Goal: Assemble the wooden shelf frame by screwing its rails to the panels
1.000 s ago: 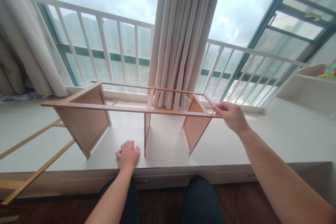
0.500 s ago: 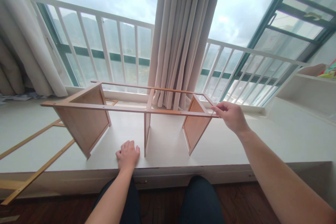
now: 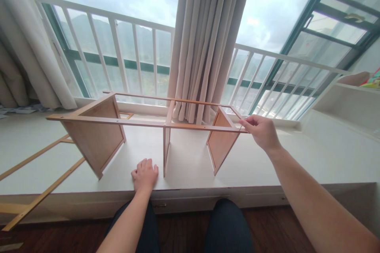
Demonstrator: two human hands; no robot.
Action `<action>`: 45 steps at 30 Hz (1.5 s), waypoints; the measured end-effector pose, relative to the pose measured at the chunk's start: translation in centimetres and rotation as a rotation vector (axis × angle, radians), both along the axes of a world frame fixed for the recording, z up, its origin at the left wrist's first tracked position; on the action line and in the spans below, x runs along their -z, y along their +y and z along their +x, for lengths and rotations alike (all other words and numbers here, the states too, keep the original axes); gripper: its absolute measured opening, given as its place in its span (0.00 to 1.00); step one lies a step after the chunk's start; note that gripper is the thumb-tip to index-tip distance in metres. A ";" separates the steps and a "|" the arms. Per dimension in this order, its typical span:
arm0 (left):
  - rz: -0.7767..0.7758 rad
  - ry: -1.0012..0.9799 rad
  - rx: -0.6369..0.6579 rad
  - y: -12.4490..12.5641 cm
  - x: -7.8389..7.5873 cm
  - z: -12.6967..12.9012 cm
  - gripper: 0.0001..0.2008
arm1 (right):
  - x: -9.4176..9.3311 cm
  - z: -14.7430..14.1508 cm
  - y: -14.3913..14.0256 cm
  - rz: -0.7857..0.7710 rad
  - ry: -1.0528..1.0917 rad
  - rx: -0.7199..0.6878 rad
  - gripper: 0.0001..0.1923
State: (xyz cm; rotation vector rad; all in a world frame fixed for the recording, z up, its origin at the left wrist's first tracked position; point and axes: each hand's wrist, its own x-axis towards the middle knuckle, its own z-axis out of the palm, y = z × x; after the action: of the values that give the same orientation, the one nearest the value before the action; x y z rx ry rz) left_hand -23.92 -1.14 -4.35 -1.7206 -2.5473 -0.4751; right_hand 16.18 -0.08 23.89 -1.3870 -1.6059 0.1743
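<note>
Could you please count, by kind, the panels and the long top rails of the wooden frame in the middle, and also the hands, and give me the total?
Panels: 3 (left panel, middle panel, right panel)
Long rails: 2 (front rail, back rail)
Hands: 2 (left hand, right hand)
Total: 7

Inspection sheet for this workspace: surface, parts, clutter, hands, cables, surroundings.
Surface: white ledge below a window.
Job's things: wooden frame with three panels, standing on the ledge; second wooden frame at left, jutting past the front edge.
Clutter: pale, paper-like sheets at far left.
Hands: left hand palm down on the ledge; right hand pinching a thin metallic piece at the frame's right end.
Cables: nothing seen.
Surroundings: curtains, white railing.
</note>
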 end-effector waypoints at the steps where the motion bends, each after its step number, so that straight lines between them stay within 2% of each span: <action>1: 0.001 0.001 0.000 0.0 0.0 0.0 0.19 | 0.0 0.0 0.0 0.002 0.002 0.001 0.24; 9: 0.012 0.013 -0.002 0.1 0.5 -0.2 0.20 | 0.1 0.5 0.3 0.043 0.044 0.021 0.21; 15: 0.032 0.031 -0.003 0.2 0.8 -0.2 0.20 | 0.0 1.0 0.5 -0.010 0.042 -0.049 0.21; 45: 0.011 0.002 -0.001 0.0 0.2 0.0 0.20 | -0.9 0.3 -0.3 -0.129 -0.007 -0.091 0.18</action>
State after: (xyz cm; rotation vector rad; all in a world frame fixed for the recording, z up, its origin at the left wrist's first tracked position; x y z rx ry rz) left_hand -23.93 -1.15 -4.52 -1.7156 -2.5392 -0.4866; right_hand 16.52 -0.35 24.77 -1.4140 -1.6893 0.3326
